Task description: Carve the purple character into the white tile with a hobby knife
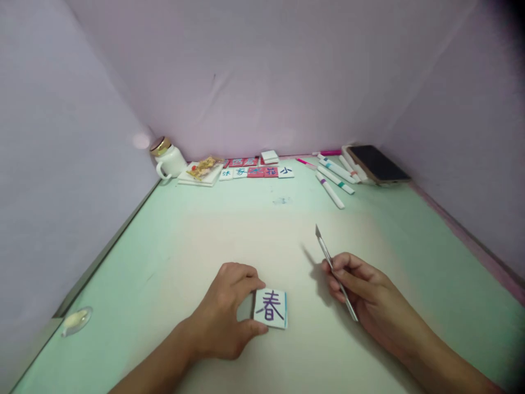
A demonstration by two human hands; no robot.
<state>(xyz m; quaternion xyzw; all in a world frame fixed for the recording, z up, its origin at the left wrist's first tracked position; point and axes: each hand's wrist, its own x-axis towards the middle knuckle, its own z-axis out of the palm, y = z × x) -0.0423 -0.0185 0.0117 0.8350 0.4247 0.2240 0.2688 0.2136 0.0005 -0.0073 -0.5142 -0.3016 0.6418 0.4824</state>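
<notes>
A small white square card (270, 307) with a purple Chinese character lies near the front middle of the table, a blue line along its right edge. My left hand (229, 312) grips it from the left, thumb at the lower edge and forefinger at the upper corner. To the right, my right hand (356, 284) holds a silver craft knife (325, 251) pen-fashion, its pointed blade up and away from me. The knife is apart from the card. Some fingertips of the right hand are hidden behind the handle.
At the back stand a white mug (171, 162) with a gold lid, a wrapped snack (205, 168) and several character cards (263, 173). Markers (330, 191) lie back right beside a dark phone (379, 162). A small clear object (77, 321) rests at the left edge. Walls enclose the table.
</notes>
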